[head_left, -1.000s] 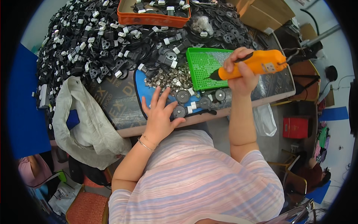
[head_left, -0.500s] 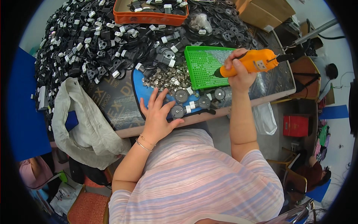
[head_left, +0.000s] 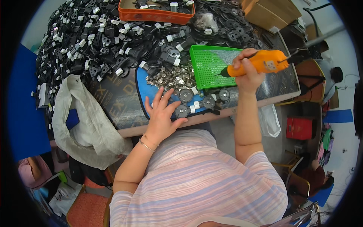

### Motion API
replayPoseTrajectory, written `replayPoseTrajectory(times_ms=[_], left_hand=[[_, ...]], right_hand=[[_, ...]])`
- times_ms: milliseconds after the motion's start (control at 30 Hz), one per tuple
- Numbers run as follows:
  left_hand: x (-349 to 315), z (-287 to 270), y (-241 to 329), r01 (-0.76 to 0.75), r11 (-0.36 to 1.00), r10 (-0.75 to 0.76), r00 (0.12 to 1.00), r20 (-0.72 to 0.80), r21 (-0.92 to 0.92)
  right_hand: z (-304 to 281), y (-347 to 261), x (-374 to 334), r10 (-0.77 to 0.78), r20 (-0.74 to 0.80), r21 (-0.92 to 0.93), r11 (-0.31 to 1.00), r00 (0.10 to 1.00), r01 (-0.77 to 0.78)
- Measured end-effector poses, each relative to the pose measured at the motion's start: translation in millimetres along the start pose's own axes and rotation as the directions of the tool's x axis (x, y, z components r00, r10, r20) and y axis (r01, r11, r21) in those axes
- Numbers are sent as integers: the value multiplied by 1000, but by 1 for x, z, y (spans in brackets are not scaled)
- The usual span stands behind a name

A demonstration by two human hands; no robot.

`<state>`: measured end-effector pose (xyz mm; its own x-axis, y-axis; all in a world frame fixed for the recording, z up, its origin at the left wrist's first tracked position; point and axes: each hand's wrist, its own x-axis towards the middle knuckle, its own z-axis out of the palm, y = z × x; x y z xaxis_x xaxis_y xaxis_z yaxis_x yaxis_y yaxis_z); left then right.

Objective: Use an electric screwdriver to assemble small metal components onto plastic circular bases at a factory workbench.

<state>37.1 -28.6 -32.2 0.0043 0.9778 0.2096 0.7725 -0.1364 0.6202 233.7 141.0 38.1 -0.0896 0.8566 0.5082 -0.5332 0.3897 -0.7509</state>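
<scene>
In my right hand (head_left: 247, 73) is an orange electric screwdriver (head_left: 266, 62), fingers wrapped round its body. Its dark tip points left over a green perforated tray (head_left: 206, 81), whose holes hold many small screws. My left hand (head_left: 162, 119) is spread on the near part of a blue mat (head_left: 141, 85), fingers apart. Beside its fingertips lie black round wheel-like parts with white ends (head_left: 185, 95), several in a loose group. A heap of small silvery metal caps (head_left: 176, 77) sits just beyond the left fingers.
A large pile of black parts with white tips (head_left: 109, 41) covers the far side of the table. An orange-red box (head_left: 155, 16) with more parts stands at the back, a cardboard box (head_left: 270, 15) to its right. A pale cloth bag (head_left: 89, 128) hangs over the left edge.
The whole view has shifted slightly. The screwdriver in my right hand stays over the green tray with only a slight movement, and my left hand remains spread beside the wheel-like parts.
</scene>
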Motion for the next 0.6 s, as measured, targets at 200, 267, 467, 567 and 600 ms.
replayPoseTrajectory(times_ms=[200,267,467,567,600], left_hand=[[-1,3,-1,-27,1000,27,999,-28,11],[-1,3,-1,-38,999,38,999,-30,17],[0,3,-2,-67,997,69,996,-53,35],[0,4,-4,-69,997,71,996,-57,38],[-1,4,-4,-70,997,72,996,-59,35]], right_hand=[[27,-30,-14,7,244,172,984,970,-50],[45,-31,-33,121,372,152,970,921,-189],[71,-16,-63,211,498,13,968,841,-251],[76,-14,-64,249,529,-52,964,811,-262],[77,-14,-64,264,534,-79,961,803,-264]])
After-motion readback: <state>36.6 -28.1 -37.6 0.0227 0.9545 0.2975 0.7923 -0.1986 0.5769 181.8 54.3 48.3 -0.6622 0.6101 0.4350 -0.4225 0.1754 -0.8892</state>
